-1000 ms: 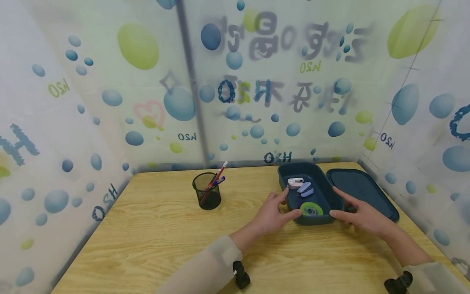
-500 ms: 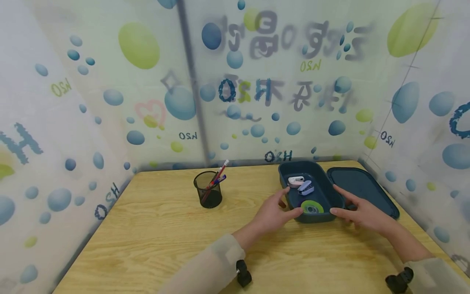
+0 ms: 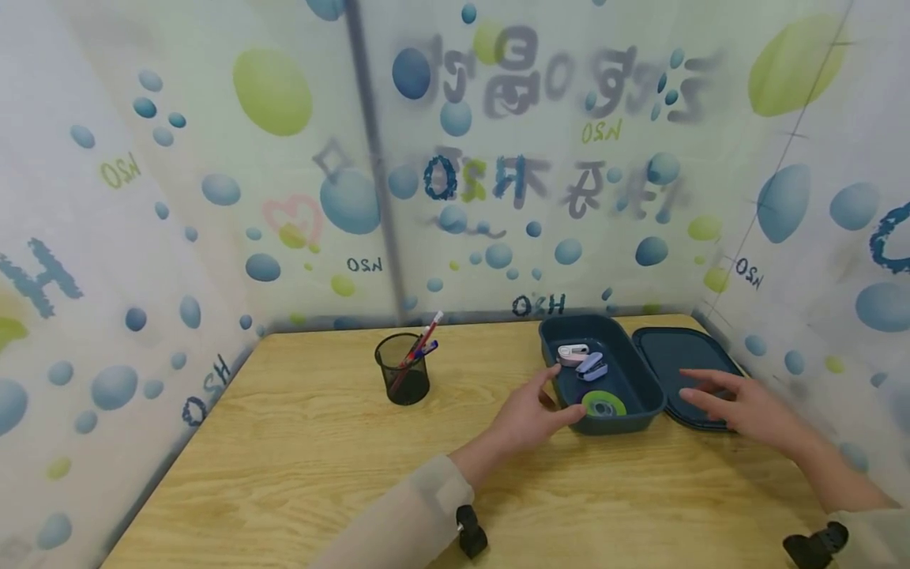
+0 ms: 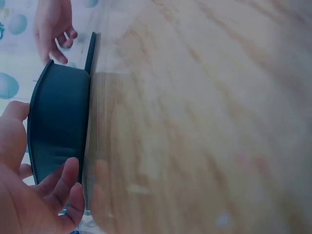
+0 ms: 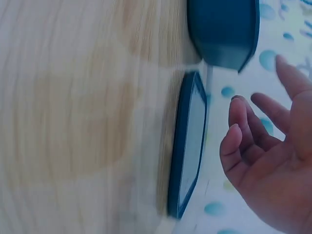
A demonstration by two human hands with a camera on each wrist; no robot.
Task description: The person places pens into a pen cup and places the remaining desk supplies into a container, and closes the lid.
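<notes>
A dark blue open box point(image 3: 615, 426) stands on the table in the head view. It holds a pale pink mini stapler point(image 3: 573, 355), a lilac mini stapler point(image 3: 592, 367) and a green ring-shaped item point(image 3: 604, 404) with a grey middle. My left hand point(image 3: 528, 415) grips the box's near left corner, thumb at the front rim and fingers along the left side. Beside the box on the right lies its flat lid point(image 3: 671, 352). Above the lid's near part hovers my right hand point(image 3: 757, 411), fingers loosely extended, holding nothing; the right wrist view shows it apart from box and lid.
A black mesh pen cup point(image 3: 404, 383) with several pens stands left of the box on the wooden table point(image 3: 298, 442). A patterned curtain point(image 3: 462, 237) hangs behind the table and at both sides.
My right hand has let go of the box's right side and moved right, over the lid. The left hand and the box have stayed in place.
</notes>
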